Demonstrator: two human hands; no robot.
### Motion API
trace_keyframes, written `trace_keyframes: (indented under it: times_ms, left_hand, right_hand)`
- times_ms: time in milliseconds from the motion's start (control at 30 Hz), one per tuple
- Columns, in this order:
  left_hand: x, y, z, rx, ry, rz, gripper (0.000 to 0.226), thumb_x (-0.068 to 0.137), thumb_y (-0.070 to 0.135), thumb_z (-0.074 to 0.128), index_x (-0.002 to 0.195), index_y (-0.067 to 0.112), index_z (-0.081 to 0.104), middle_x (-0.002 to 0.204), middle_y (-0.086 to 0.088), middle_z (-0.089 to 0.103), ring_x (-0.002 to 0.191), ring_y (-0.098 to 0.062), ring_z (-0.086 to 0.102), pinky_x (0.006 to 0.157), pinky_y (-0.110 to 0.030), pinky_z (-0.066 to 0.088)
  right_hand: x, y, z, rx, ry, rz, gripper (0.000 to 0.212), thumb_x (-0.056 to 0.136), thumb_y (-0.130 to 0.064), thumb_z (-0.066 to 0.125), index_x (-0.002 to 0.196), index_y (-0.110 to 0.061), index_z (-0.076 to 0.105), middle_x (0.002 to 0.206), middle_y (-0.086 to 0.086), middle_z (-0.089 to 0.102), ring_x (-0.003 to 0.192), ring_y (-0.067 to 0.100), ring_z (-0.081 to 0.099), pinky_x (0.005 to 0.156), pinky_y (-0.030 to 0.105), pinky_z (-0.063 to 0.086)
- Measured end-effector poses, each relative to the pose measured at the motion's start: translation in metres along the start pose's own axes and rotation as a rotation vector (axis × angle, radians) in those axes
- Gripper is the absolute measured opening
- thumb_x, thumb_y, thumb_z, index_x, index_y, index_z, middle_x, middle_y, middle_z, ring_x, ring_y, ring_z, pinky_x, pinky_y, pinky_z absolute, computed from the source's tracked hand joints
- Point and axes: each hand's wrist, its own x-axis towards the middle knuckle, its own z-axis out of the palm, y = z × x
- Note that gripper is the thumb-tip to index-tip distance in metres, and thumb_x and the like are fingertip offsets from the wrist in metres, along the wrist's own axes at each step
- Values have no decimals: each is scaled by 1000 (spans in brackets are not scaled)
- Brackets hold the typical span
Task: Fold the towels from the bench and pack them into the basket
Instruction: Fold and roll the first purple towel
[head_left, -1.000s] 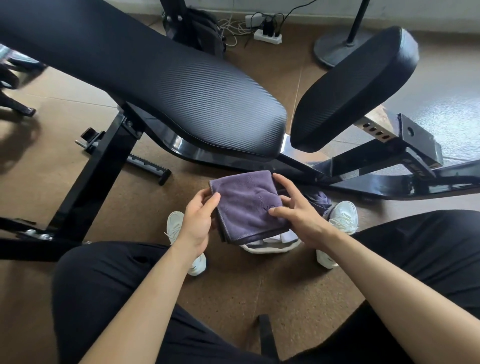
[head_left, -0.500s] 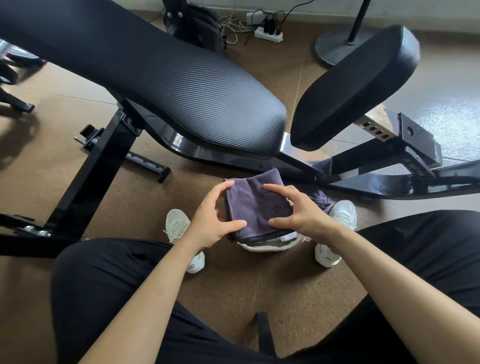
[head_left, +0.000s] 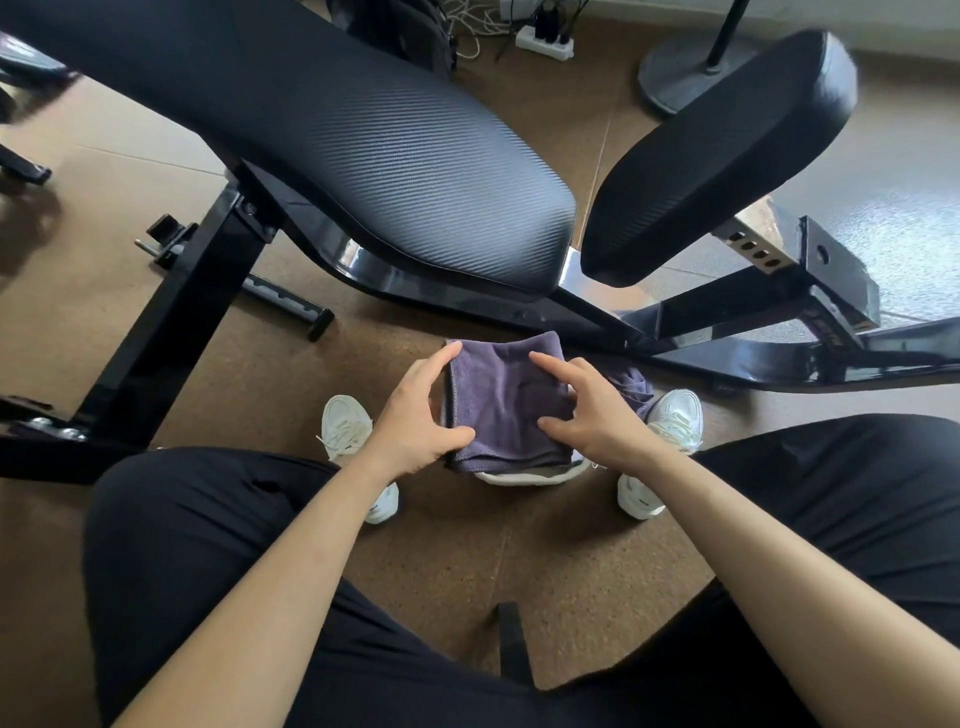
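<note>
Purple folded towel (head_left: 506, 410) lies over the white basket (head_left: 519, 475) on the floor (head_left: 571, 561), held between the hands. The left hand (head_left: 415, 421) grips its left edge, and the right hand (head_left: 597, 421) pinches its right edge.

- towel (head_left: 506, 402): dusty purple, plain
- bench pads (head_left: 363, 156): black, fine diagonal ribbed pattern
- bench frame (head_left: 171, 322): glossy black
- shoes (head_left: 345, 428): white
- trousers (head_left: 208, 545): black
- floor (head_left: 78, 322): speckled brown cork
</note>
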Motion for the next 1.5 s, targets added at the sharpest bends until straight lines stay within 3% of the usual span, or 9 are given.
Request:
trace_keyframes:
  times_ms: [167, 300, 467, 633, 833, 967, 1200, 1367, 1500]
  left_hand:
    - [-4, 10, 9, 17, -25, 68, 103, 76, 14, 86, 160, 31, 28, 152, 7, 40, 133, -3, 39, 105, -24, 37]
    - [-7, 15, 18, 16, -67, 85, 105, 76, 18, 87, 160, 32, 27, 154, 8, 39, 138, -6, 40, 108, -28, 40]
    - [-8, 24, 19, -101, -40, 30, 90, 88, 22, 78, 161, 31, 25, 164, 7, 32, 140, -2, 31, 113, -29, 34]
    - [-6, 22, 24, -109, -34, -17, 95, 86, 27, 82, 160, 34, 23, 168, 6, 27, 152, -17, 29, 118, -43, 34]
    - [0, -4, 44, -234, -171, -166, 95, 84, 23, 78, 160, 36, 24, 166, 4, 31, 152, -21, 32, 120, -51, 36]
    - [-1, -35, 67, -390, -321, -274, 96, 74, 28, 80, 153, 40, 27, 162, 3, 37, 147, -18, 41, 116, -51, 44]
    - [25, -71, 104, -506, -392, -435, 100, 90, -8, 67, 163, 26, 8, 151, -1, 41, 120, -7, 56, 97, -28, 53]
    - [57, -95, 128, -411, -279, -488, 93, 92, 9, 72, 159, 39, 16, 161, 0, 36, 144, -24, 44, 110, -50, 50]
    - [88, -119, 146, -312, -186, -496, 86, 98, 11, 65, 159, 42, 13, 165, 2, 30, 148, -23, 38, 112, -50, 47]
  right_hand:
    - [-6, -10, 8, -99, 27, -61, 95, 81, -14, 76, 159, -33, 24, 122, -1, 53, 107, 18, 58, 91, 40, 55]
    - [-10, -15, 15, 58, 14, -48, 106, 81, -21, 80, 161, -32, 10, 139, -11, 52, 112, 10, 61, 91, 28, 56]
    - [-17, -24, 19, 317, -15, -40, 56, 88, 2, 62, 138, -19, 50, 133, -7, 59, 102, 11, 67, 85, 35, 63]
    - [-16, -16, 22, 374, -9, -98, 50, 89, 4, 69, 134, -17, 63, 123, -20, 58, 96, 15, 71, 81, 29, 62]
    - [-13, 20, 34, 301, -105, 44, 82, 81, -17, 84, 149, -36, 43, 141, -12, 42, 133, 10, 46, 107, 31, 49]
    - [-16, 39, 46, 545, -326, 220, 94, 84, -3, 80, 155, -41, 32, 141, -16, 43, 117, 1, 59, 98, 28, 56]
    - [15, 74, 70, 422, -404, 304, 96, 82, -11, 83, 154, -44, 31, 160, -5, 29, 143, 23, 38, 116, 46, 42]
    - [58, 110, 96, 253, -416, 320, 94, 86, -15, 80, 157, -40, 24, 162, -4, 25, 147, 20, 31, 114, 37, 39]
    - [99, 145, 126, 89, -390, 273, 99, 83, -24, 82, 159, -37, 20, 148, 1, 42, 134, 22, 47, 109, 35, 46]
